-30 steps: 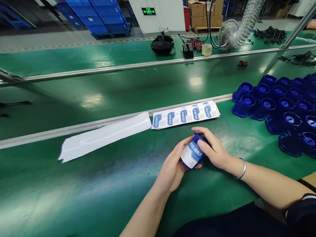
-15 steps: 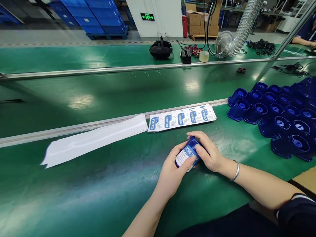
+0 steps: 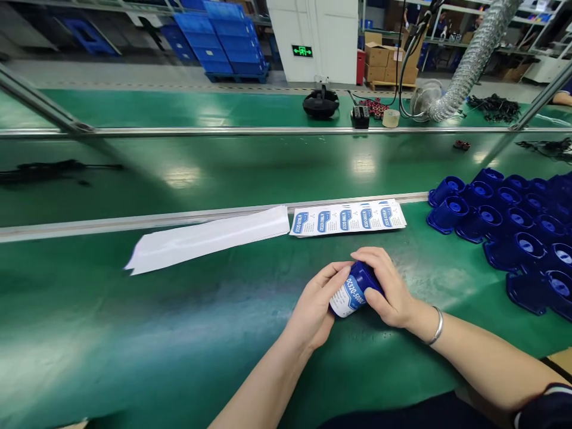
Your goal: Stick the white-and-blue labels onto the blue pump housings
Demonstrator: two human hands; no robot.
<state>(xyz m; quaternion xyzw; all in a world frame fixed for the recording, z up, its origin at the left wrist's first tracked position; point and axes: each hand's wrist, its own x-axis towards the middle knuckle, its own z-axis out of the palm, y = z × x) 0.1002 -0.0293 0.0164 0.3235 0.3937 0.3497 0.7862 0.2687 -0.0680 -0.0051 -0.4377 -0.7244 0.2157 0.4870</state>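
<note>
Between my two hands is a dark blue plastic housing (image 3: 364, 275), tilted, with a blue-and-white printed label (image 3: 347, 299) on its curved side. My left hand (image 3: 313, 304) grips it from the left, the thumb near the label's upper edge. Around its right side curls my right hand (image 3: 388, 289), fingers over the top and thumb on the lower right. Just beyond my hands lies a stack of printed label sheets (image 3: 348, 219). Left of that rests a strip of blank white sheets (image 3: 210, 237). The housing's far side is hidden by my fingers.
Many matching blue housings (image 3: 485, 215) stand grouped at the right. A metal strip (image 3: 89, 228) crosses the green bench behind the sheets. Farther back are a black object (image 3: 320, 103), a tape roll (image 3: 391, 118) and a silver duct (image 3: 476, 62). Black cables (image 3: 53, 171) lie at left.
My left thumb has moved up from the label's lower right to its upper edge, uncovering more of the label. Both hands still hold the housing. The camera view has shifted left and levelled.
</note>
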